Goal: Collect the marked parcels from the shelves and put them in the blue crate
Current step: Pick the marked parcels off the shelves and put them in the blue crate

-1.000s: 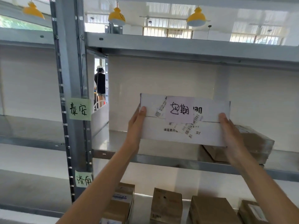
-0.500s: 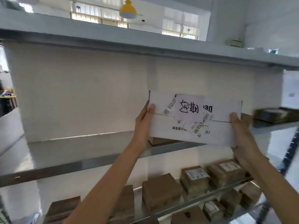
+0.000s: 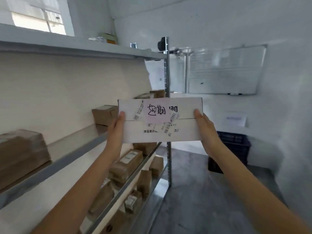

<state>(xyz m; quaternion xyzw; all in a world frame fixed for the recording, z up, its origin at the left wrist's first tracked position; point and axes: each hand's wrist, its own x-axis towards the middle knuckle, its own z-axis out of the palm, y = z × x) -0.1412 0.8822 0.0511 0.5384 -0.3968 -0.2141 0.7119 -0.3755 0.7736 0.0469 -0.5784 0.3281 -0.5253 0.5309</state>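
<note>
I've swung away from the shelf [image 3: 50,168] with the one white parcel [image 3: 160,121] clamped between my two hands — left hand [image 3: 118,127] on its left end, right hand [image 3: 205,130] on its right — so it's off the shelf and on its way. One dark crate [image 3: 234,146] now shows on the floor just past my right hand — roughly a dozen brown boxes [image 3: 22,152] remain left of my hands.

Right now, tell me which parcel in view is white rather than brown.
The white parcel held between the left hand and right hand, bearing a handwritten pink label. Every shelf parcel, like the brown box behind it, is brown cardboard.
</note>
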